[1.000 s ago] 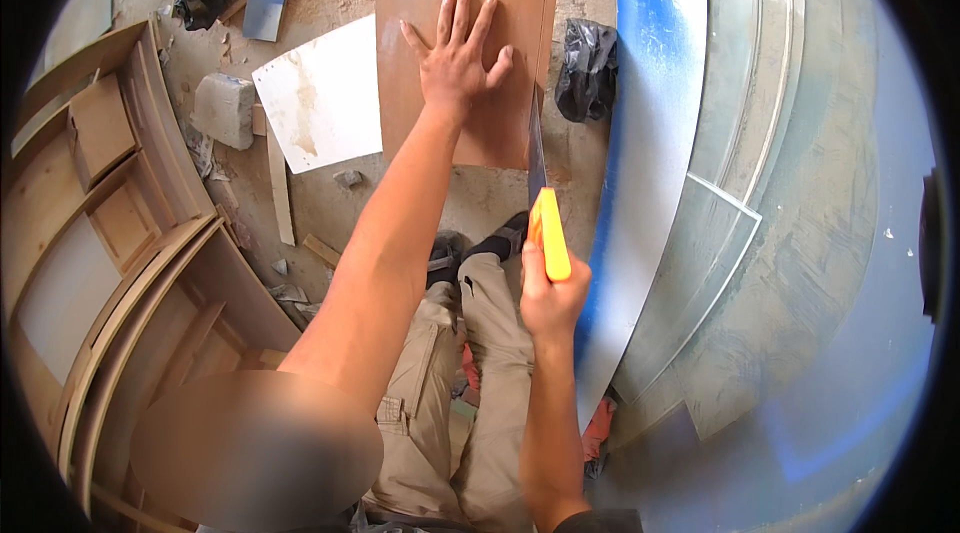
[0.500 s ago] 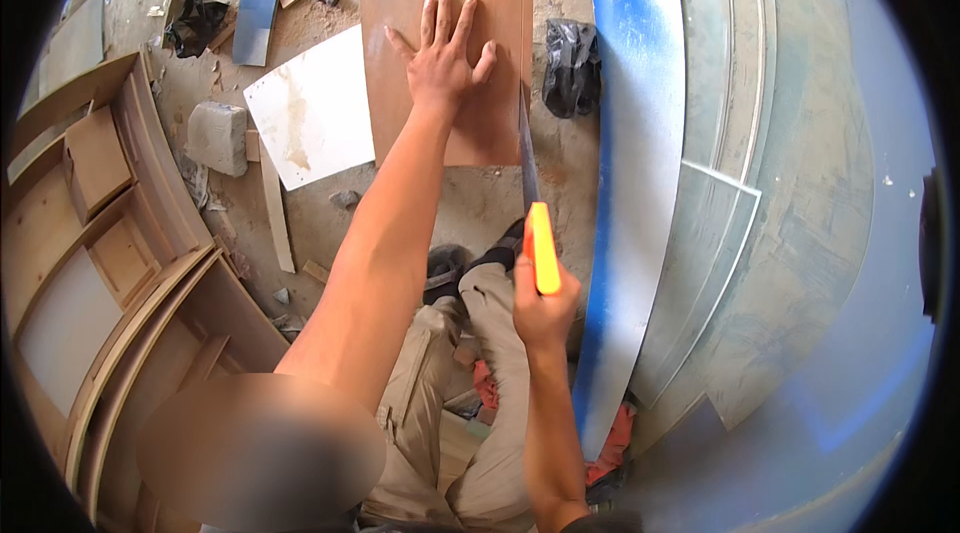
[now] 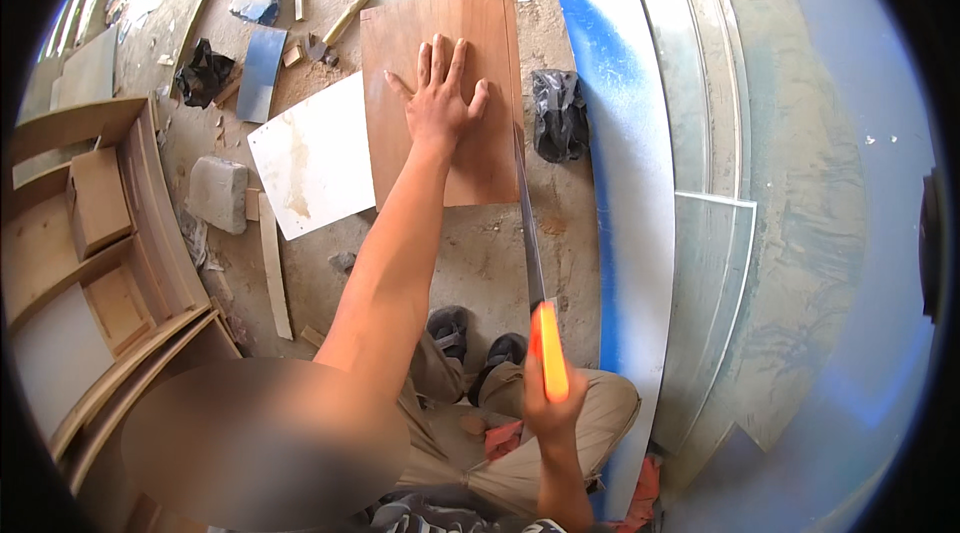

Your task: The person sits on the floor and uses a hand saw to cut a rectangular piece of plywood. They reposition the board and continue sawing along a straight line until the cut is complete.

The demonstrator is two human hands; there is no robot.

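dusty floor [image 3: 480, 268] before me; toward eleven o'clock the left hand [image 3: 437, 105], fingers wide, likely braces the brown board [image 3: 488, 155] while the right hand [image 3: 554, 408], at five, grips a saw [image 3: 533, 248].

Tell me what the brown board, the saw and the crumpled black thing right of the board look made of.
Brown board: probably wood or wood-look laminate, smooth; faint grain-like streaks show.
Saw blade: likely metal, being thin, grey and straight.
Saw handle: apparently moulded plastic, from its bright, even yellow-orange.
Crumpled black thing: likely thin plastic film; glossy creases suggest it.
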